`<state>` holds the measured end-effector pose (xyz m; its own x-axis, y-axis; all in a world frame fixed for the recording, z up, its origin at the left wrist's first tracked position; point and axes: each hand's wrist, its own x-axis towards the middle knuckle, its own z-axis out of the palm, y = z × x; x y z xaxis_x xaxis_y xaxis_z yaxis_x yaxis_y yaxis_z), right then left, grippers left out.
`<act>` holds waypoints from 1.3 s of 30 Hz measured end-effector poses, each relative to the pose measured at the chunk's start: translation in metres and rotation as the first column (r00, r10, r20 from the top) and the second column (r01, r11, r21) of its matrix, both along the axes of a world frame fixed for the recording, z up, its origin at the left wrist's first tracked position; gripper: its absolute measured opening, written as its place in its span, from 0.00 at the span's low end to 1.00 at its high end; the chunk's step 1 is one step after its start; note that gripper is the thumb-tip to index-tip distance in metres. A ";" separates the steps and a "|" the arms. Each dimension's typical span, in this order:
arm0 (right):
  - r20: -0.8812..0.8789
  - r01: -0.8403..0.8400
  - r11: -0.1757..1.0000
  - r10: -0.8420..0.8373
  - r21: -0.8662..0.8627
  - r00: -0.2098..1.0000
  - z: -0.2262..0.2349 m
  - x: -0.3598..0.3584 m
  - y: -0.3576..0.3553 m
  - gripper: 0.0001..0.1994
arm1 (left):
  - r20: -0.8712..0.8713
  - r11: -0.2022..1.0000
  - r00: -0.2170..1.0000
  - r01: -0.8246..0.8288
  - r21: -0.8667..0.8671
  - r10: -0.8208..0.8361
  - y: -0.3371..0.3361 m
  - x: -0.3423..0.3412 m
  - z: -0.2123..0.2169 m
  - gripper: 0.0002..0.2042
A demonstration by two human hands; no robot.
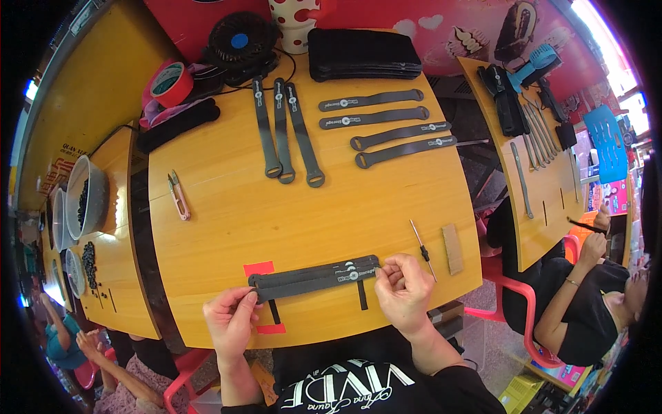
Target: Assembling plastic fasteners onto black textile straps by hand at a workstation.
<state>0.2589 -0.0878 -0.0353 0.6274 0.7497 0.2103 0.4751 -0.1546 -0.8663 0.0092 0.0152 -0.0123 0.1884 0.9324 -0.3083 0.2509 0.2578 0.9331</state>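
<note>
Straps [314, 275] — a small bundle of dark grey fabric ones laid on top of each other — lie across the near edge of the wooden table [234, 221], stretched between the person's two hands; the left hand [231, 319] pinches the left end of the bundle between thumb and fingers, closed on it; the right hand [402, 286] grips the right end, fingers curled down over the tip. Under the bundle sit a red tape mark [258, 268] at the left and a second red patch [270, 329] at the table's edge, with two short black strips hanging below the bundle toward the edge.

Farther up the table, well apart from the hands, three straps [286, 131] lie side by side pointing away from the person, and four more [389, 127] lie crosswise to their right; behind these rests a flat black stack [363, 54]. A small pair of thread snips [178, 196] lies at the left; a thin pointed tool [422, 248] and a tan block [452, 248] lie just right of the right hand. At the far left corner stand a red tape roll [170, 81] and a small black fan [241, 40] — beside the fan, a spotted cup [295, 24]. Another person [586, 297] sits at the neighbouring table on the right.
</note>
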 end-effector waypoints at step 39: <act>-0.051 0.029 0.995 -0.034 -0.099 0.998 -0.004 0.000 -0.002 0.13 | -0.274 0.976 0.962 0.065 0.208 -0.006 0.002 0.009 0.002 0.04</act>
<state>0.2590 -0.0903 -0.0395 0.6595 0.7447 0.1022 0.4225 -0.2547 -0.8699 0.0181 0.0174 -0.0101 0.1601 0.9761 -0.1468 0.5062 0.0465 0.8611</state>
